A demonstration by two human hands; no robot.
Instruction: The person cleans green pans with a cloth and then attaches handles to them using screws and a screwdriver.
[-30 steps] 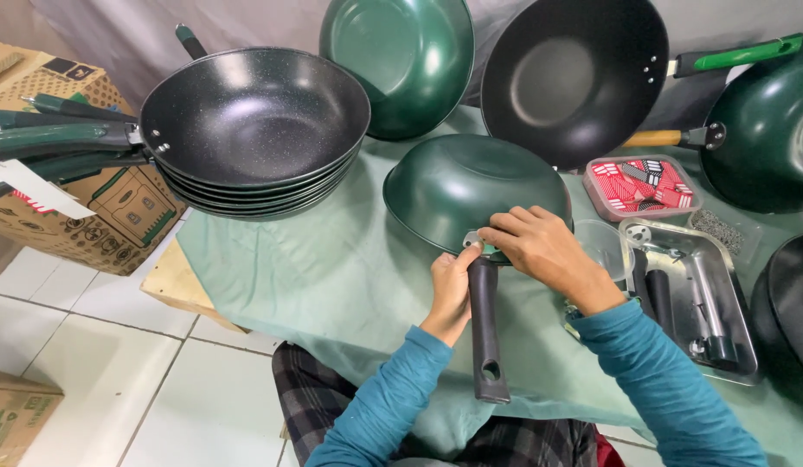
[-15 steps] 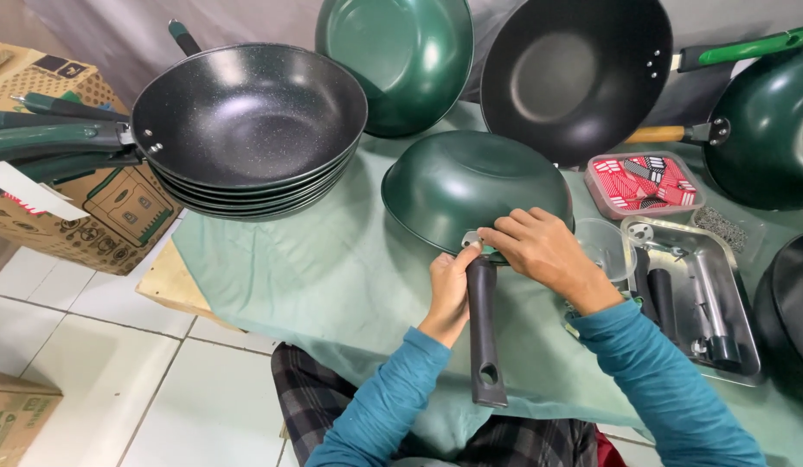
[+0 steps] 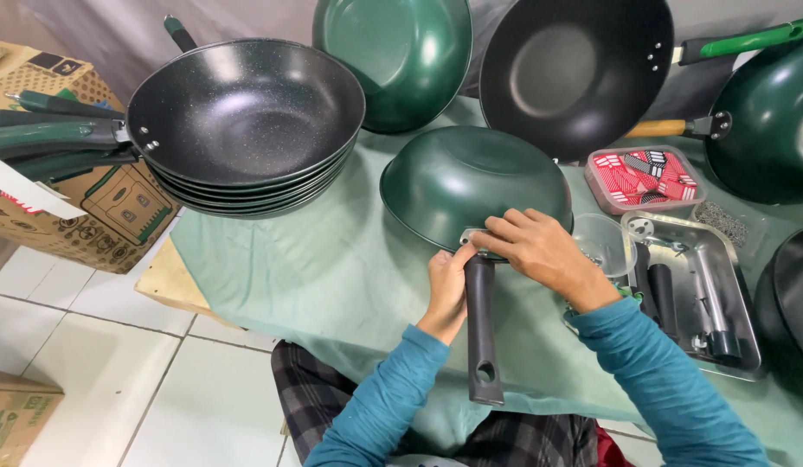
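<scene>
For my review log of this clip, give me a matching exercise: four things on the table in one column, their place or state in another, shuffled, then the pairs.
Things:
1. green wok
2. stack of black woks
3. black handle
4. metal tray

Places or states:
A. stacked at the table's left end
B. upside down on the green cloth
C. by the right hand, holding tools
D. gripped near its top by the left hand

Pairs: 1-B, 2-A, 3-D, 4-C

Bright, even daylight — sharp, slight edge distortion.
</scene>
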